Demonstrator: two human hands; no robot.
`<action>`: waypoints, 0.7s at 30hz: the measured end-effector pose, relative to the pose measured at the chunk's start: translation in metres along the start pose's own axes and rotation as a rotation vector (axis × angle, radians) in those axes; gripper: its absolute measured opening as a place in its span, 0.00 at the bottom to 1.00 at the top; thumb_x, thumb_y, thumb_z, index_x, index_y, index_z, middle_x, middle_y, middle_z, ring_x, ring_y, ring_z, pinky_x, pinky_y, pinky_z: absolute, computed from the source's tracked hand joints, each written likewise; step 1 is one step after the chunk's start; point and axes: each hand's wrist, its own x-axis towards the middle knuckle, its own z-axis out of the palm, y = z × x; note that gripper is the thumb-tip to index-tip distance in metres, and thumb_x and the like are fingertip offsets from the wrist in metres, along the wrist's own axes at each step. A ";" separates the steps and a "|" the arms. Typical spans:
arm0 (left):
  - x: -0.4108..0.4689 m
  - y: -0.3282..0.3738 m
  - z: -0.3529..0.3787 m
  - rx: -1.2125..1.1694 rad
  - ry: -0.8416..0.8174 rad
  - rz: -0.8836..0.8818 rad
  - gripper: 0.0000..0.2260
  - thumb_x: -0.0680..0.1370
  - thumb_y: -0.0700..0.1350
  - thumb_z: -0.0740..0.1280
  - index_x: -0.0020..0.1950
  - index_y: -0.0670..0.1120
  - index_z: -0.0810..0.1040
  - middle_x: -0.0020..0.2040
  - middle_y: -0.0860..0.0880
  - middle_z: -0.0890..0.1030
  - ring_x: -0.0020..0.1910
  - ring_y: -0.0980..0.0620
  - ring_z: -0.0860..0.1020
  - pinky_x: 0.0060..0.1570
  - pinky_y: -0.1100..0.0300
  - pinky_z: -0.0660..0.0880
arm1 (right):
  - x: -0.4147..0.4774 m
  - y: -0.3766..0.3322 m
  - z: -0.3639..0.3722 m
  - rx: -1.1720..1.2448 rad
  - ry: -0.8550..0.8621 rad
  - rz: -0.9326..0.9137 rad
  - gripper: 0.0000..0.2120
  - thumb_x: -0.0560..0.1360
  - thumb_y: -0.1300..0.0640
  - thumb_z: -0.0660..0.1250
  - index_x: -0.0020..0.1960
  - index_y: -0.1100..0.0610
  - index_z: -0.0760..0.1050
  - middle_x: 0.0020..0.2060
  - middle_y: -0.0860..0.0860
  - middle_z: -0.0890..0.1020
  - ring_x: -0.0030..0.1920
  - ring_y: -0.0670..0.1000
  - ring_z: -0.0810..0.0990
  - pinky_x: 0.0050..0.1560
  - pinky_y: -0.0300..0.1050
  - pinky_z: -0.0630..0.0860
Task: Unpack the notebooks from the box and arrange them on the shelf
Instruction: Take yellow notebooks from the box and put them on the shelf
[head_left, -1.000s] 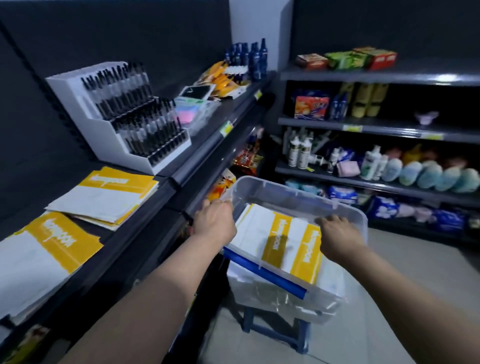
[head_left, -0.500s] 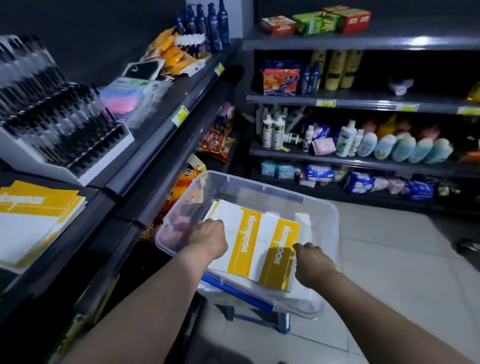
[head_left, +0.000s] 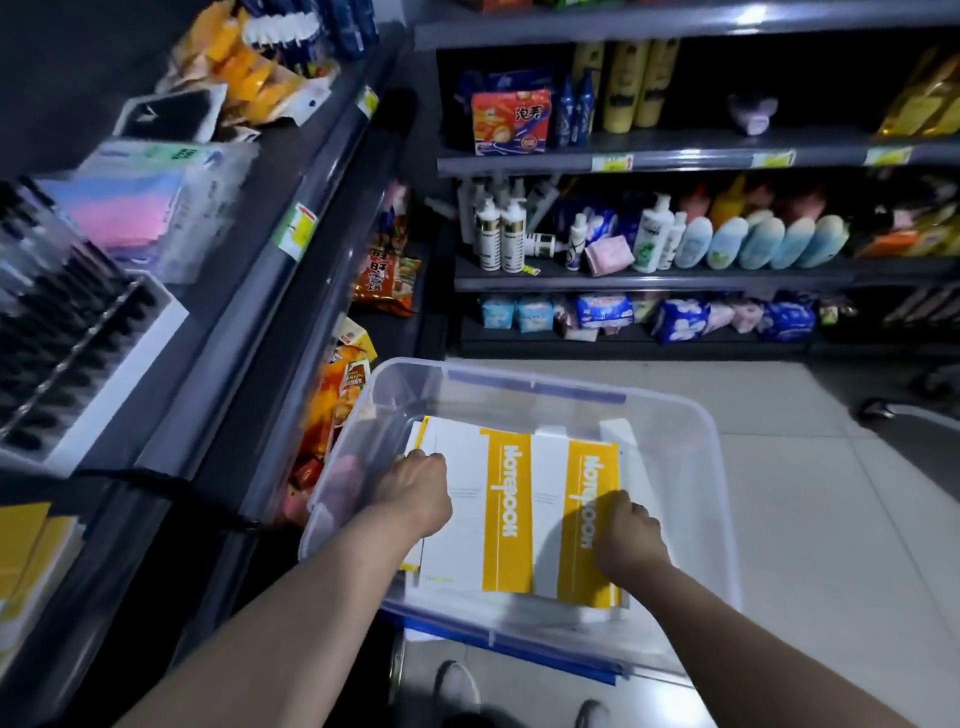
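Observation:
A clear plastic box (head_left: 696, 447) with blue trim stands in front of me, holding a stack of white notebooks (head_left: 467, 499) with yellow bands. My left hand (head_left: 415, 493) is inside the box, fingers curled over the stack's left edge. My right hand (head_left: 626, 535) is curled over the right edge, on the yellow band of the right-hand notebook. Both hands grip the stack from the sides. More yellow and white notebooks (head_left: 26, 561) lie on the dark shelf (head_left: 171, 415) at the lower left.
A white rack of black pens (head_left: 78, 332) and packets of coloured paper (head_left: 135, 213) sit on the left shelf. Snack bags (head_left: 343, 384) fill the lower shelf beside the box. Shelves of bottles (head_left: 675, 234) stand ahead. Pale tiled floor (head_left: 831, 519) lies to the right.
My view has swung down and right from the shelf to the box. Both hands have moved from the box's rim down onto the sides of the notebook stack.

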 end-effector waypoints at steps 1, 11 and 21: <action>0.006 -0.006 0.000 0.008 -0.005 0.019 0.18 0.78 0.42 0.61 0.69 0.46 0.70 0.68 0.46 0.71 0.67 0.45 0.70 0.61 0.54 0.71 | 0.001 -0.005 0.006 0.005 0.022 0.031 0.29 0.74 0.60 0.61 0.72 0.62 0.55 0.66 0.60 0.67 0.66 0.62 0.66 0.63 0.51 0.68; 0.034 -0.026 0.004 0.032 -0.027 0.164 0.18 0.79 0.43 0.61 0.69 0.46 0.70 0.68 0.46 0.71 0.66 0.46 0.71 0.57 0.54 0.72 | 0.013 -0.013 0.002 0.172 0.084 0.273 0.41 0.66 0.51 0.76 0.70 0.59 0.58 0.65 0.59 0.67 0.68 0.62 0.65 0.64 0.54 0.69; 0.033 -0.035 0.012 0.045 -0.054 0.145 0.17 0.79 0.43 0.62 0.68 0.46 0.70 0.67 0.46 0.71 0.65 0.46 0.71 0.56 0.55 0.73 | -0.007 -0.012 -0.002 0.279 0.183 0.155 0.09 0.78 0.56 0.59 0.53 0.58 0.60 0.54 0.60 0.78 0.52 0.64 0.78 0.47 0.51 0.71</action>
